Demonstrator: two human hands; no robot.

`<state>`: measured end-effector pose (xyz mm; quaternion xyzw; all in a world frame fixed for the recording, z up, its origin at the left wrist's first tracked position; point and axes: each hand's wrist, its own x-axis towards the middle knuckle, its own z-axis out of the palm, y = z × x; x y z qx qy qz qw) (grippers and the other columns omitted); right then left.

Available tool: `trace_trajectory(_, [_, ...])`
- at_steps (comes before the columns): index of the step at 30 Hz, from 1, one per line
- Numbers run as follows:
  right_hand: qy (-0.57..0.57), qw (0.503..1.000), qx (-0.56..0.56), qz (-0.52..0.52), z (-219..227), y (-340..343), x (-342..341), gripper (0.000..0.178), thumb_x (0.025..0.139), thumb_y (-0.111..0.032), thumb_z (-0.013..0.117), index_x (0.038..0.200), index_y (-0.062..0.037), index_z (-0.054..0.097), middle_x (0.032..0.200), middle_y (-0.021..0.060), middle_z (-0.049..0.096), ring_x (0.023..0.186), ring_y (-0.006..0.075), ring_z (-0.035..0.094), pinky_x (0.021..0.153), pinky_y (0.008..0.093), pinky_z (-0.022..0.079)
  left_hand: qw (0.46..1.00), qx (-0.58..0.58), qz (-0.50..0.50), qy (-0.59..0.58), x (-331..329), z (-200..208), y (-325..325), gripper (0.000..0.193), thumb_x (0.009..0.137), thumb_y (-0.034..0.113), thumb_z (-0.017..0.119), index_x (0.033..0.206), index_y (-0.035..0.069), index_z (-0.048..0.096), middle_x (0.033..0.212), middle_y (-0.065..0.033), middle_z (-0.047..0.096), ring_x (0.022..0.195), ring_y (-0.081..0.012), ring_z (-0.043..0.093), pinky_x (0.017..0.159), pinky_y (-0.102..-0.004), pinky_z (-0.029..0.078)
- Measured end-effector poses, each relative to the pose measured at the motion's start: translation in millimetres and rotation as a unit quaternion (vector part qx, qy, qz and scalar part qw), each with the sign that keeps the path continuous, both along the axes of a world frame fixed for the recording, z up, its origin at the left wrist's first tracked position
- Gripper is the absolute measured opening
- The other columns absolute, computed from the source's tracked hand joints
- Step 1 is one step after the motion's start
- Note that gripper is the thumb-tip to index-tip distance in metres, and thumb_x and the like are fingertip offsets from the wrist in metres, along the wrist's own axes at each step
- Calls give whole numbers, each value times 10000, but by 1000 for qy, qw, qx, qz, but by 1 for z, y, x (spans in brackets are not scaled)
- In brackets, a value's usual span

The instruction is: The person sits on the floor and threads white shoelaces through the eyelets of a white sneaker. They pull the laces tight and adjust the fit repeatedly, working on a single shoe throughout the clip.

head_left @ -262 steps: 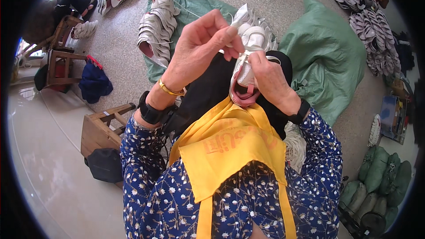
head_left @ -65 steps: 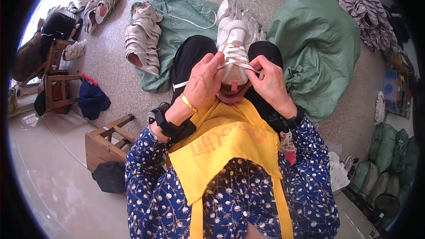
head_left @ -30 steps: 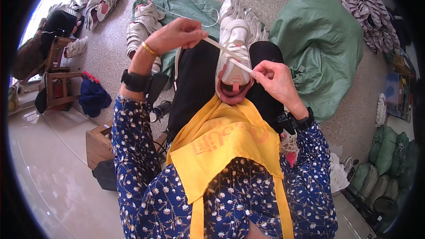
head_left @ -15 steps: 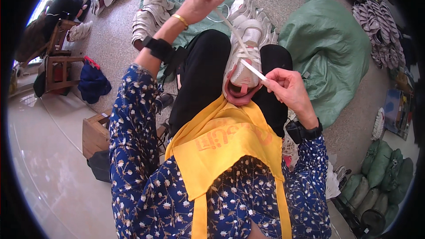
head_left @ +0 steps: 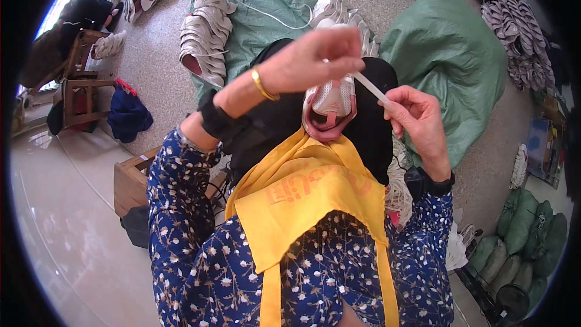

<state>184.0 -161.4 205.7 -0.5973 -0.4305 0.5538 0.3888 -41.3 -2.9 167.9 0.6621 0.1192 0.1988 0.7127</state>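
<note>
A white and pink sneaker [head_left: 331, 109] rests between my knees, its pink-lined opening toward me. My left hand [head_left: 324, 57] is across the sneaker's upper part, slightly blurred, hiding most of the lacing. Its fingers are closed on the shoelace, though the grip is partly hidden. From beside those fingertips a flat white shoelace [head_left: 370, 86] runs taut down to my right hand [head_left: 417, 118], which pinches its end between thumb and forefinger, right of the sneaker. A yellow apron [head_left: 302, 188] covers my lap below the sneaker's heel.
Nested white shoe uppers [head_left: 207, 33] lie on a green sheet [head_left: 260, 9], with a loose white lace nearby. A bulging green sack [head_left: 445, 72] stands right of my knee. Wooden stools [head_left: 130, 184] are at the left; bundled green items [head_left: 520, 224] lie at the lower right.
My left hand has swung right and toward me, from beyond the left knee to over the sneaker. My right hand has shifted slightly right, still pinching the lace.
</note>
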Motion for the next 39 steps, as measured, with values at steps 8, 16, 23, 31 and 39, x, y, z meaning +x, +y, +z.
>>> trace_trajectory(8, [0,999,4,-35,-35,-34,41,150,979,-83,679,1096,5,715,856,49,728,629,50,635,544,194,514,994,-17,102,28,-52,16,20,178,1021,228,663,954,99,560,781,85,478,703,-17,431,635,-190,356])
trace_trajectory(16, [-106,991,-82,4,-28,-27,21,136,963,-119,703,1018,0,738,794,34,730,586,38,617,514,198,476,979,-2,192,61,-78,-10,22,231,1008,255,682,876,119,548,771,108,470,702,1,392,623,-183,308])
trace_trajectory(23, [-196,979,-13,46,-31,-2,-17,146,937,-109,716,931,35,738,772,42,734,688,75,688,633,227,539,906,186,282,255,-105,-29,34,346,944,297,749,816,58,534,744,27,511,698,-37,465,618,-225,384])
trace_trajectory(31, [-131,987,28,86,-38,20,-51,154,931,-101,722,934,52,741,798,73,761,735,83,715,658,243,567,901,337,236,140,-76,-26,-13,146,918,80,691,1010,21,594,871,-99,635,781,-223,644,700,-344,522])
trace_trajectory(39, [-129,987,63,69,-39,21,-56,170,912,-121,755,932,47,736,764,84,754,715,66,709,632,249,560,962,243,115,57,-30,-32,-53,120,898,35,676,991,10,604,838,-116,617,764,-268,638,697,-356,515])
